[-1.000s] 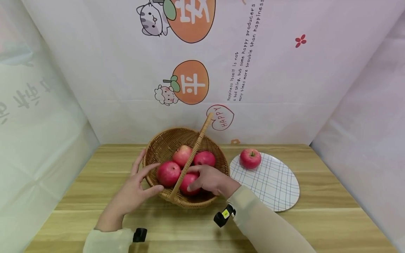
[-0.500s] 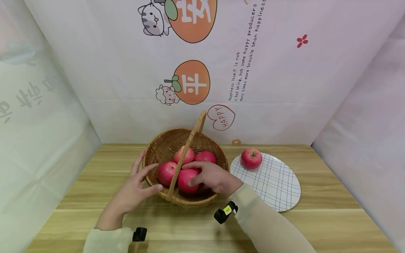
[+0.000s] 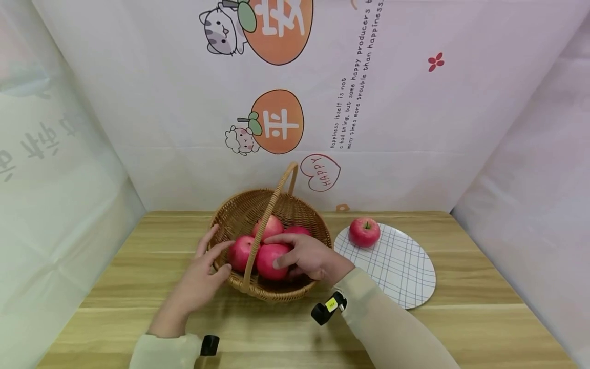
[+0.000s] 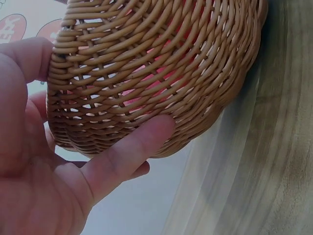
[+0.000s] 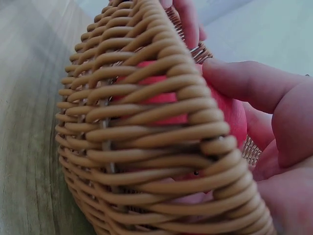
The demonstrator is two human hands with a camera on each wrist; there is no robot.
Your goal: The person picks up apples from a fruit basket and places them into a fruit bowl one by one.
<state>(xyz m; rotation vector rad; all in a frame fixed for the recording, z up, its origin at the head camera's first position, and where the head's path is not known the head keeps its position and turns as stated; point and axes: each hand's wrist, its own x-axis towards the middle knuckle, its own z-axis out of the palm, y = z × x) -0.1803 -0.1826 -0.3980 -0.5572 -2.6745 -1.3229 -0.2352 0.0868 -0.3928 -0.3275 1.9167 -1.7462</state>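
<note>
A brown wicker basket [image 3: 283,294] with a tall arched handle [image 3: 269,210] stands on the table in the head view. Inside it lie several red apples. My right hand [image 3: 313,258] reaches over the near right rim and holds the front apple [image 3: 271,262], thumb on its near side. Left of that apple, partly behind the handle, is another apple [image 3: 240,252]. My left hand [image 3: 200,277] grips the basket's left rim; in the left wrist view its thumb [image 4: 132,152] presses the outer weave. The right wrist view shows the held apple [image 5: 227,115] behind the rim.
Right of the basket lies an oval white board [image 3: 405,266] with blue checks, bearing a single apple [image 3: 364,232] at its upper left. A printed cloth wall [image 3: 392,169] rises behind the wooden table [image 3: 470,287], and cloth hangs on both sides.
The basket handle has swung left. The front apple has shifted slightly left and up with my right hand on it. My left hand has moved a little right, its thumb drawn in against the basket.
</note>
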